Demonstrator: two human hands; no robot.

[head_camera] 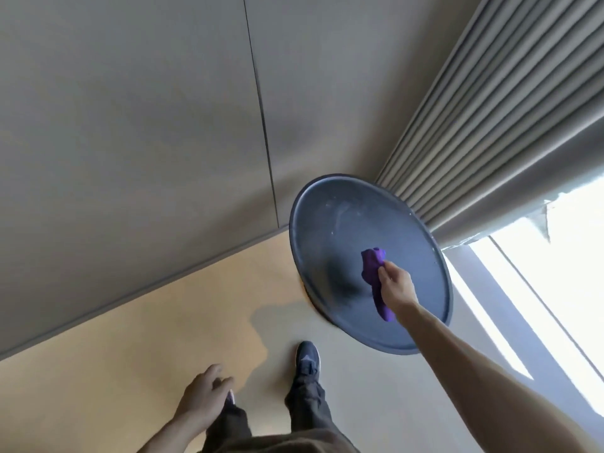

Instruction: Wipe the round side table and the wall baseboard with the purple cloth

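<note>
Step in hand, as I read it: the table half of the job. My right hand (394, 282) is closed around the purple cloth (376, 273), bunched up, one end poking out past the fingers toward the far rim, the other end trailing back under the wrist. Cloth sits over the right-centre of the round tabletop (330, 230). Can't tell whether it's pressed flat on the surface or just above it.

Left hand (204, 393) is low by my leg, fingers loosely spread, holding nothing.

The tabletop shows pale smears and specks on the far side, near the curtain (490, 125). My guess is that zone isn't done yet. Next move calls for pushing the cloth out toward those marks and along the raised rim, with enough downward pressure to lift them; spreading the cloth out would cover more per pass.

Baseboard (157, 286) runs along the foot of the wall (130, 125), left of the table, well apart from the cloth. Looks untouched by this step. Will need a crouch to reach it.

Hard to make out:
- table leg and base, hidden under the top
- baseboard behind the table, blocked by it
- window area at right, blown out white, no detail
- dark patch on the floor (163, 322) near my shoe (307, 358): shadow or damp, can't say
</note>
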